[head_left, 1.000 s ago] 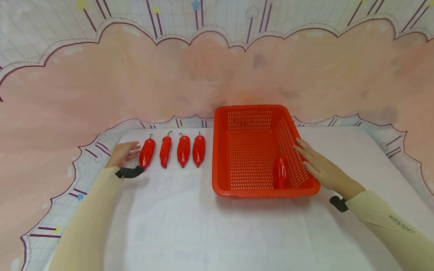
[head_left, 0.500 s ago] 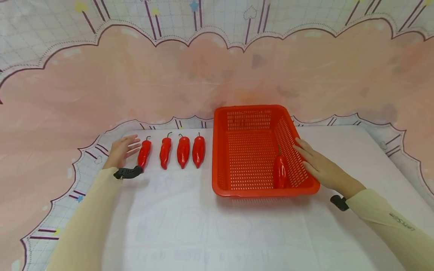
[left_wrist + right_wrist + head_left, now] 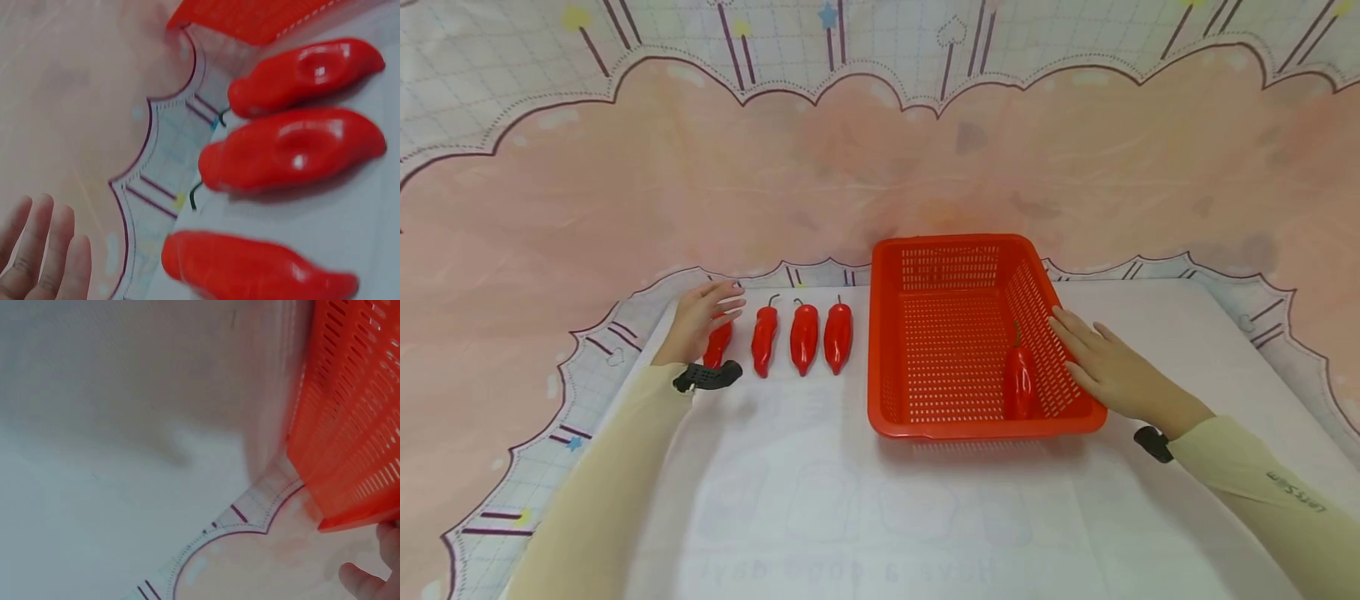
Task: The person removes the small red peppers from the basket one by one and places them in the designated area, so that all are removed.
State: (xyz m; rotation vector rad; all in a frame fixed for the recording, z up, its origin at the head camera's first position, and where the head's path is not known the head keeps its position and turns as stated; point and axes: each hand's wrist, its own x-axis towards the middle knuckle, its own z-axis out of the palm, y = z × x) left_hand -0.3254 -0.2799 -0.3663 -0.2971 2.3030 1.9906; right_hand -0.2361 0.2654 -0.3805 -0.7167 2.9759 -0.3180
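My left hand [image 3: 698, 321] hovers over the leftmost red chili pepper [image 3: 718, 343], partly covering it, with its fingers loosely extended and nothing in them. To the right, a wrinkled red pepper [image 3: 764, 342] and two plumper ones, a middle pepper [image 3: 804, 337] and a right-hand pepper [image 3: 838, 335], lie in a row with green stems pointing away. In the left wrist view, the fingers [image 3: 53, 256] are spread beyond the stem ends. My right hand [image 3: 1108, 371] rests with straight fingers against the right rim of a red plastic basket [image 3: 977, 429]. One red pepper [image 3: 1020, 383] lies inside it.
A white cloth [image 3: 850, 500] with faint lettering covers the table. Behind it rises a pink and white patterned backdrop [image 3: 925, 183]. Each wrist bears a small black camera, seen as a left wrist camera [image 3: 707, 377] and a right wrist camera [image 3: 1152, 444].
The leftmost pepper settled slightly left onto the table beside the left hand. That hand then moved right and slightly away, over the pepper. The right hand and basket stay nearly still.
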